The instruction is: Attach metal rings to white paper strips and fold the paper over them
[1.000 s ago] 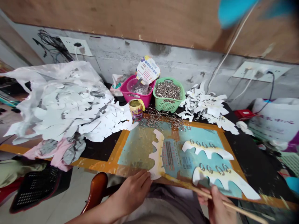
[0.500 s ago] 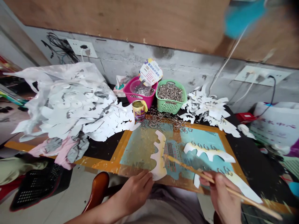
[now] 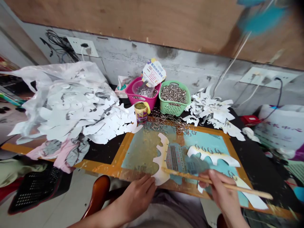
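The right hand (image 3: pixel 222 193), its grip closed round a thin wooden stick (image 3: pixel 213 183) lying nearly left-to-right, has the stick's tip leftward at the near end of the white paper cutout (image 3: pixel 161 156), which runs near-to-far on the table (image 3: pixel 102 152), its near tip under the left hand's (image 3: pixel 135 198) loosely open fingers.

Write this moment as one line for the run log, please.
left hand: fingers touch white cutout on board | right hand: holds stick, tip at cutout

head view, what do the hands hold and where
Right hand pinches the wooden stick around its middle; left hand holds nothing, only touches the white cutout.
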Tool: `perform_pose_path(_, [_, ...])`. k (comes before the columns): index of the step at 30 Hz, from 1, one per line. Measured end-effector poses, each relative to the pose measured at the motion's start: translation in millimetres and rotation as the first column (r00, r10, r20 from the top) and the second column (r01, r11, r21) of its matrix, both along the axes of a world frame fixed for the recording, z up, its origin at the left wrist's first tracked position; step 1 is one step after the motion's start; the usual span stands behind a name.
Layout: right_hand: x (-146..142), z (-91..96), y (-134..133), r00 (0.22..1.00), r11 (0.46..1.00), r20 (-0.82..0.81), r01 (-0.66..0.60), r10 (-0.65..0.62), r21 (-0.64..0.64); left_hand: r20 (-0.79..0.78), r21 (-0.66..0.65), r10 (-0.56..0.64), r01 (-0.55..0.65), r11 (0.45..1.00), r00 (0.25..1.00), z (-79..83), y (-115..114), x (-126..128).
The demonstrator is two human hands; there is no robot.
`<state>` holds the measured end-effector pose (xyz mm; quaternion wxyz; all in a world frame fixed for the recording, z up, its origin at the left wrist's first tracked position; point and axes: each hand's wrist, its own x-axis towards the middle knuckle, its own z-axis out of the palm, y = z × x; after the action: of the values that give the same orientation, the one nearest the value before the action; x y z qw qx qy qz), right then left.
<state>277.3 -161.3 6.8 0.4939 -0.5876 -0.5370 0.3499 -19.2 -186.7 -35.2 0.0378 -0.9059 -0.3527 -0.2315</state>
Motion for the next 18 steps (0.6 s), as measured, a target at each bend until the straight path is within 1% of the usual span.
perform_pose_path(1, [-0.9,1.6,2.6,1.0,1.0,-0.022,0.011,-0.011,-0.002,0.0,0.001,-0.002,0.002,1.0,1.0,-0.2,0.0,0.1])
perform_pose_path(2, [-2.1,3.5,5.0,0.999,1.0,-0.037,-0.015,0.014,-0.021,-0.001,0.0,-0.001,0.001,1.0,1.0,-0.6,-0.1,0.1])
perform_pose_path(3, [-3.4,5.7,7.1,0.996,0.996,-0.032,-0.08,0.079,-0.042,-0.002,-0.001,0.003,-0.003,1.0,1.0,-1.1,-0.3,0.1])
perform_pose_path(5, [-6.3,10.4,9.7,0.977,0.976,0.03,-0.21,0.212,-0.053,-0.007,0.001,0.008,-0.008,1.0,1.0,-1.9,-0.7,0.1])
perform_pose_path(6, [-7.5,12.4,10.1,0.969,0.969,0.053,-0.241,0.243,-0.05,-0.012,0.004,0.007,-0.007,1.0,1.0,-2.1,-0.8,0.1])
perform_pose_path(7, [-8.5,14.1,10.2,0.97,0.972,0.061,-0.231,0.234,-0.041,-0.018,0.005,0.006,-0.006,1.0,1.0,-2.2,-1.0,0.2])
perform_pose_path(10, [-8.7,16.4,9.1,0.992,0.993,0.047,-0.119,0.119,-0.002,-0.034,0.0,0.002,-0.002,1.0,0.999,-1.5,-0.9,0.2])
perform_pose_path(11, [-8.2,16.5,8.2,0.991,0.992,0.052,-0.123,0.122,0.007,-0.029,-0.001,0.008,-0.008,1.0,1.0,-1.3,-0.9,0.2])
perform_pose_path(13, [-7.2,16.5,4.7,0.975,0.977,0.065,-0.215,0.214,0.007,-0.018,-0.006,0.011,-0.011,1.0,1.0,-1.5,-0.9,0.1])
perform_pose_path(14, [-7.1,16.4,2.0,0.969,0.971,0.057,-0.24,0.239,0.011,-0.012,-0.008,0.009,-0.009,1.0,1.0,-1.9,-1.0,0.0])
perform_pose_path(15, [-7.1,16.1,-1.3,0.972,0.972,0.034,-0.233,0.232,0.016,-0.008,-0.008,0.009,-0.009,1.0,1.0,-2.5,-1.2,-0.1])
perform_pose_path(18, [-5.8,12.6,-12.3,0.987,0.989,-0.057,-0.147,0.147,0.007,0.001,0.014,0.016,-0.016,1.0,1.0,-4.1,-2.0,0.2])
